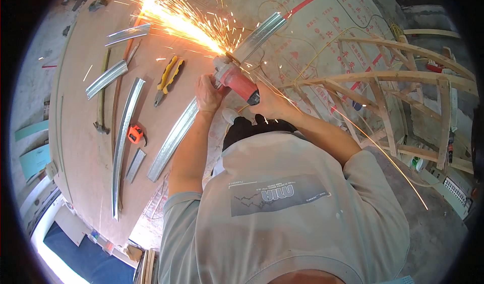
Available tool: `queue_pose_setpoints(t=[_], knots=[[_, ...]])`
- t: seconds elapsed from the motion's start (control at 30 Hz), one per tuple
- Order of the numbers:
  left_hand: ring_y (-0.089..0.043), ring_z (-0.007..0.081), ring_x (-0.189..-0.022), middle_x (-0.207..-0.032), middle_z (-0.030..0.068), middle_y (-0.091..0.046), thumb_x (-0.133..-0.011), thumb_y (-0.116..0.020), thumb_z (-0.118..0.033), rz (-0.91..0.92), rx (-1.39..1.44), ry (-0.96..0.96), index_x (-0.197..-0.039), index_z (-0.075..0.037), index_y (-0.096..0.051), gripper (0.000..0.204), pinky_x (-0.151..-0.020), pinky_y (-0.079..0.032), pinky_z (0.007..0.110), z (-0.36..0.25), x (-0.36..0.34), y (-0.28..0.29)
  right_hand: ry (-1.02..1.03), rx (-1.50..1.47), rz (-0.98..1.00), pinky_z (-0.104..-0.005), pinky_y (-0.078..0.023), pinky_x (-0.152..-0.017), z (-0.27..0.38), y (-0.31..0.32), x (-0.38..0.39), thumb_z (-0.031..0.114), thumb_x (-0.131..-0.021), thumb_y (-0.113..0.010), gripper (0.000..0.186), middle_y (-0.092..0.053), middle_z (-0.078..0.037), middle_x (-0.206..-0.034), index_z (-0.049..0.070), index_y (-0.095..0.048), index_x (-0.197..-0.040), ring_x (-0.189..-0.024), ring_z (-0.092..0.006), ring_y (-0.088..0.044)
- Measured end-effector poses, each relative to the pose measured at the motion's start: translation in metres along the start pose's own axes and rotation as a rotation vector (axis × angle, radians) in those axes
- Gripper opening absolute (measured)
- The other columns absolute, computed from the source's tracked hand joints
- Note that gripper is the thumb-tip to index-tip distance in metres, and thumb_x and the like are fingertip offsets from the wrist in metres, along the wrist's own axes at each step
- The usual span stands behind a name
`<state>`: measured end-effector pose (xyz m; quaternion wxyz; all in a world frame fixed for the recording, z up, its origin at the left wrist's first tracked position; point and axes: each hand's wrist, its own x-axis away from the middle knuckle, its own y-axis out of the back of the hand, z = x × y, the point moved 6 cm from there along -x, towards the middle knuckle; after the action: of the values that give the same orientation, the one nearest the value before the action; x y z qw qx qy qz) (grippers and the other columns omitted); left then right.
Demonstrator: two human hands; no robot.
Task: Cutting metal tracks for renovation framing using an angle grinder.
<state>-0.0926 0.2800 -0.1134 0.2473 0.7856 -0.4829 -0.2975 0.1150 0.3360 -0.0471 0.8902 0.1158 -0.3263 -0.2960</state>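
Note:
My right hand (pixel 272 105) is wrapped round the rear of a red angle grinder (pixel 238 82) with a grey head. The grinder's disc meets a long silver metal channel (pixel 261 36), and a thick stream of sparks (pixel 186 24) flies off to the far left. My left hand (pixel 207 95) is closed over the same channel beside the grinder head; its lower part (pixel 174 140) comes out under my left wrist. Part of the cut is hidden by the grinder. Left of my left hand, yellow-handled pliers (pixel 167 79) lie on the brown board (pixel 80 132).
On the board lie a long metal strip (pixel 126 137), shorter channel pieces (pixel 107 78), an orange tape measure (pixel 135 133) and a hammer (pixel 102 126). A wooden frame (pixel 380 102) stands on the right. Yellow cable (pixel 322 52) crosses the printed floor sheet (pixel 327 16).

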Motion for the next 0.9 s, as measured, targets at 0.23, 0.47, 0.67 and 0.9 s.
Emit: queue_pose_setpoints(t=[0.23,0.47,0.67,0.9], knots=[[-0.056,0.0363,-0.082,-0.082,0.0113,-0.054,-0.067,-0.092,-0.030,0.004,0.001,0.023,-0.100,-0.005,-0.048,0.060,-0.076,-0.047,0.048,0.000,0.001,-0.002,-0.073,0.205,0.018,-0.0511,-0.053,-0.083,-0.016,-0.003,0.001,0.030,-0.070,-0.076,0.064,-0.067,-0.030,-0.101,-0.005,-0.051,-0.118,-0.096,-0.0484,-0.067],[-0.058,0.0302,-0.080,-0.087,0.0115,-0.057,-0.075,-0.087,-0.016,-0.003,-0.047,-0.082,-0.102,-0.002,-0.049,0.049,-0.070,-0.050,0.041,-0.001,0.000,0.001,-0.031,0.191,-0.006,-0.0513,-0.052,-0.082,-0.024,-0.005,-0.001,0.030,-0.069,-0.077,0.059,-0.068,-0.028,-0.099,-0.004,-0.052,-0.110,-0.096,-0.0466,-0.067],[-0.056,0.0345,-0.080,-0.083,0.0116,-0.057,-0.068,-0.091,-0.036,-0.015,0.009,-0.043,-0.094,-0.004,-0.050,0.058,-0.074,-0.046,0.046,0.008,-0.001,-0.005,-0.048,0.179,-0.018,-0.0519,-0.051,-0.079,-0.013,0.002,0.008,0.027,-0.069,-0.077,0.056,-0.066,-0.027,-0.092,-0.002,-0.052,-0.109,-0.090,-0.0457,-0.067],[-0.058,0.0315,-0.084,-0.087,0.0107,-0.059,-0.070,-0.090,-0.025,-0.038,-0.049,-0.092,-0.095,-0.004,-0.050,0.051,-0.076,-0.049,0.043,0.002,0.000,-0.001,-0.064,0.188,-0.020,-0.0515,-0.051,-0.077,-0.025,-0.004,0.002,0.026,-0.068,-0.078,0.055,-0.067,-0.026,-0.091,-0.002,-0.052,-0.108,-0.089,-0.0454,-0.066]])
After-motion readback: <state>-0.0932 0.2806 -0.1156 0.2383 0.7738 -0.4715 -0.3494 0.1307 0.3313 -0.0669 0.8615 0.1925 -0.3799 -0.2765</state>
